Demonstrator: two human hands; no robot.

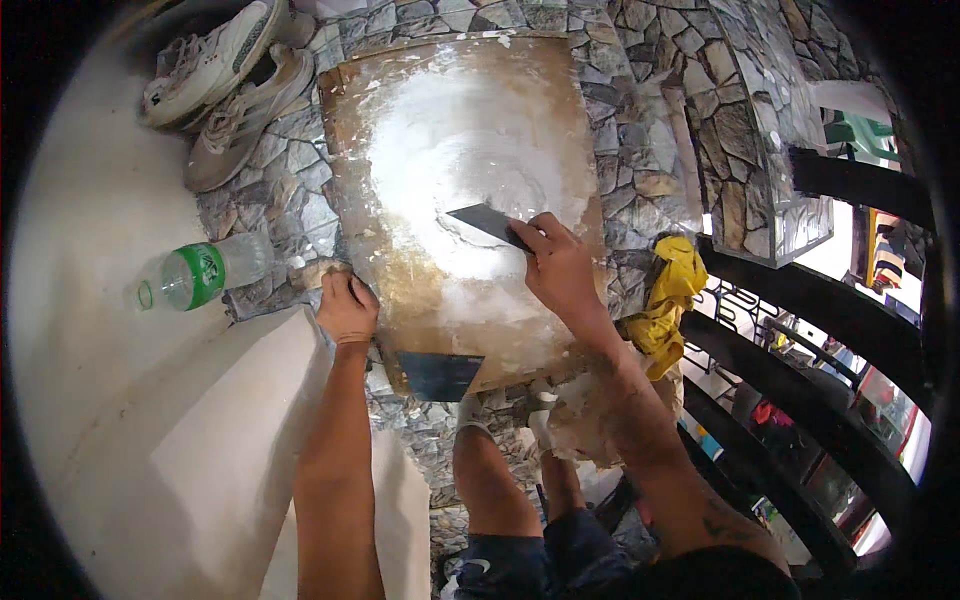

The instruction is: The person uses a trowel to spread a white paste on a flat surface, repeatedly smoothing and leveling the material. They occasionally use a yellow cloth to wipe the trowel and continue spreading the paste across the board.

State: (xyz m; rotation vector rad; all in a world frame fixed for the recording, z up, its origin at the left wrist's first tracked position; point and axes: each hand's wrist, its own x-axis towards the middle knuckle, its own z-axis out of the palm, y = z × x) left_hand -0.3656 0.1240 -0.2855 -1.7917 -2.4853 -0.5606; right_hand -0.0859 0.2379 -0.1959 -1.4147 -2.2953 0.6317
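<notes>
Board (470, 310) open beyond spatula (485, 222); bottle (206, 274) bars left, yellow cloth (672, 300) right.

The right hand (560, 268) hides the held end of the grey scraper (485, 222). Whether the left hand (347, 308) grips anything is unclear. The picture's far edge clips the left-side shoes (212, 65); things beyond the right railing (815, 300) are too small to tell.

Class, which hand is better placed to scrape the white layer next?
Likely the right hand, which holds a dark scraper over the white layer; the left hand is at the left edge of the board.
</notes>
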